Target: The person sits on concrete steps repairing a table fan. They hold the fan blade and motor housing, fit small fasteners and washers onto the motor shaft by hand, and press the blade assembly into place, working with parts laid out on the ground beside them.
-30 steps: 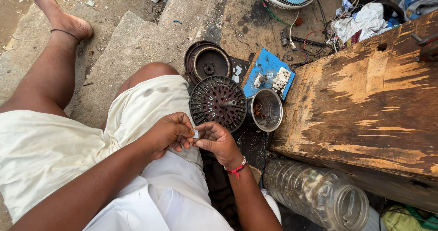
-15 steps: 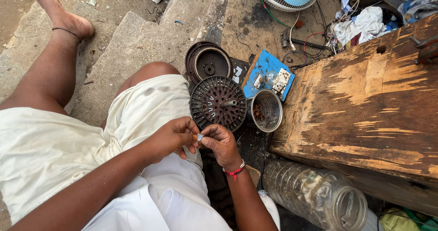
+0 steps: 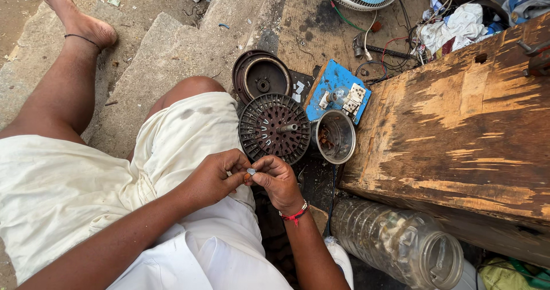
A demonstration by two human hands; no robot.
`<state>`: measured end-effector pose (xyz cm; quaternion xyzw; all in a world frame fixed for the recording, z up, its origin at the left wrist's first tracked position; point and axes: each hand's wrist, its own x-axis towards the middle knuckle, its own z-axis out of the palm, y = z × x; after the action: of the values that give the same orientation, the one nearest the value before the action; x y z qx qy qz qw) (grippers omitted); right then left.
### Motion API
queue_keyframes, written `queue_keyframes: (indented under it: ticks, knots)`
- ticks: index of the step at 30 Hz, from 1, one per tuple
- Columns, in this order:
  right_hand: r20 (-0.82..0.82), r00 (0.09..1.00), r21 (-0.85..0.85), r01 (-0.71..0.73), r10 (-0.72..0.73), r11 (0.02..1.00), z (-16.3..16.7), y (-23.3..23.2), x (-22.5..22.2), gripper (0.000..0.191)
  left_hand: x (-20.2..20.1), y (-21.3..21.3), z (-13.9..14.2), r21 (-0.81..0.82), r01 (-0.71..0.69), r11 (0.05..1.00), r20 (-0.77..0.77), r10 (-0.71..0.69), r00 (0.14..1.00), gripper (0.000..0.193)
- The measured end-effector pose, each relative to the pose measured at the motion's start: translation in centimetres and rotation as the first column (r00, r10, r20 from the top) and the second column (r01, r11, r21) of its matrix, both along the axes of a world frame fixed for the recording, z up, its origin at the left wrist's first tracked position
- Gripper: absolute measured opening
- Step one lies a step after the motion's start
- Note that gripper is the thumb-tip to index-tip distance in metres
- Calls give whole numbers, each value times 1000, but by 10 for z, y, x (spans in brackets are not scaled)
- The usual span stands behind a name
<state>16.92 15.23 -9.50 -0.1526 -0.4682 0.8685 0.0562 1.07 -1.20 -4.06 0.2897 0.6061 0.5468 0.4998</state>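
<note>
fingers of the left hand (image 3: 215, 175) and right hand (image 3: 278, 178) were closed from both sides on a small grey part (image 3: 251, 172), pinched between the fingertips over the lap for close work. its long axis looked roughly crosswise; which end it pointed could not be told. just beyond the fingers sat a finned motor rotor (image 3: 274, 126).

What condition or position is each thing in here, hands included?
Left hand: pinching a small grey part.
Right hand: pinching the same part.
Round slotted motor piece: flat, shaft up.
Metal cup: open, bits inside.
Plastic jar: on its side, lidless.
</note>
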Motion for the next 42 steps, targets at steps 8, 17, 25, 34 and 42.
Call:
queue_keyframes:
  ticks: [8,17,25,34,42]
  knots:
    - [8,1000,15,4,-4,1000,-2,-2,1,16,5,0,-21,-19,-24,1000,139,26,990,9]
    - [39,998,104,40,-44,994,-2,-1,11,23,12,5,-33,-51,-17,999,169,26,985,11]
    - [145,983,167,86,-110,982,2,2,18,24,16,15,-33,-71,18,997,140,-8,990,18]
    - [127,987,146,83,-102,986,4,-2,8,22,11,12,-37,-141,-18,990,253,54,966,16]
    - [143,988,276,13,-54,961,7,-8,3,20,10,10,-33,-228,-75,971,61,91,994,14]
